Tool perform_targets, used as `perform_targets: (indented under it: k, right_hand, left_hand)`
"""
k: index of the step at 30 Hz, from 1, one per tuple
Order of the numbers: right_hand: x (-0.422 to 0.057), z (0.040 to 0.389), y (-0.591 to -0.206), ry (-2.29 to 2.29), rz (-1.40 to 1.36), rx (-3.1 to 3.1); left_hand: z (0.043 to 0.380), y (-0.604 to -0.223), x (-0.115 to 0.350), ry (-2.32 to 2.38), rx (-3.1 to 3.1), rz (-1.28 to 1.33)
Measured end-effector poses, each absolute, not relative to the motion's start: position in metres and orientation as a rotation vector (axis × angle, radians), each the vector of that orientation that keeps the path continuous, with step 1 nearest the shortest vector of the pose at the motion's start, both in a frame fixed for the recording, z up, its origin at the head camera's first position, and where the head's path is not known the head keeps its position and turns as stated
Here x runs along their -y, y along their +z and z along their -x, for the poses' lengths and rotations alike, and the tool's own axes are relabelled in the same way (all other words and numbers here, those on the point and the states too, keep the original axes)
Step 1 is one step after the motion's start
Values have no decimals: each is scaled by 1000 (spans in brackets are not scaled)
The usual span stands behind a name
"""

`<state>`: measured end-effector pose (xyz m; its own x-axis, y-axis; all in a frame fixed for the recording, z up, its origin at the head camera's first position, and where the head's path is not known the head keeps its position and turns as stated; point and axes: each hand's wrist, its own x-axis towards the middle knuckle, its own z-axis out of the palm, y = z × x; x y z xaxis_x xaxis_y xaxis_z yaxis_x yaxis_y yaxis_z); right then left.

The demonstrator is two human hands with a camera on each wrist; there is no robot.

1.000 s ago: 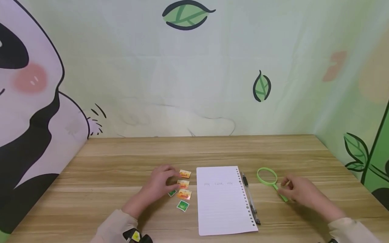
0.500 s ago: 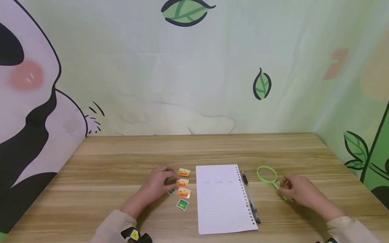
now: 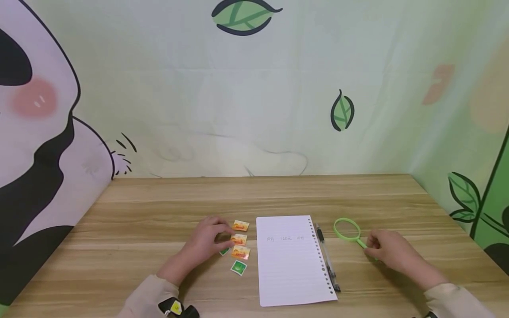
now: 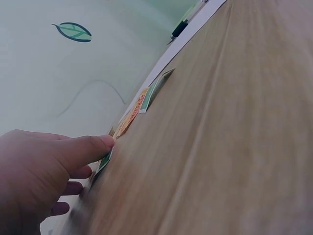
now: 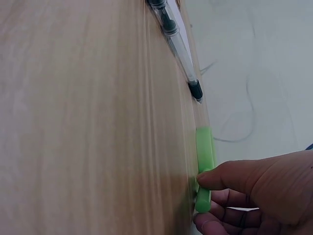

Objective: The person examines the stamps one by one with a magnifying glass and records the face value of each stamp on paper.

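Observation:
My left hand rests beside a column of stamps, its thumb and fingertips touching the left edge of the middle orange stamp. Another orange stamp lies above it and a third orange stamp below. Lowest is a green stamp; a second green stamp is partly covered by the thumb. On the right, my right hand pinches the handle of a light green magnifying glass between thumb and fingers. The magnifying glass lies low at the table surface, its handle end covered by the hand in the head view.
Between the hands lies a sheet of lined paper with a punched right edge and a short handwritten row. A black-and-clear pen lies along that edge. Behind the wooden table stands a wall with painted leaves and a panda.
The right hand has closed onto the handle, and the magnifying glass has shifted slightly left, its handle end now hidden. The left hand and the stamps stay in place.

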<state>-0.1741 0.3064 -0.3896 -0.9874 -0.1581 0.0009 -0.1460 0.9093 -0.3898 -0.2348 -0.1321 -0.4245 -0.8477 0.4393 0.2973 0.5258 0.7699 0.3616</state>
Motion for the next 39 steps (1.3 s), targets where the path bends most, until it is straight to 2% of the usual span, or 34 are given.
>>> perform_targets:
  k: [11, 19, 39]
  right_hand:
    - [-309, 174, -381, -526, 285, -3094]
    - [-303, 187, -362, -525, 296, -3099]
    - [-221, 216, -321, -574, 600, -3090]
  left_hand:
    - [235, -426, 133, -645, 2787, 748]
    - [236, -427, 133, -653, 2814, 724]
    - [234, -426, 133, -634, 2807, 747]
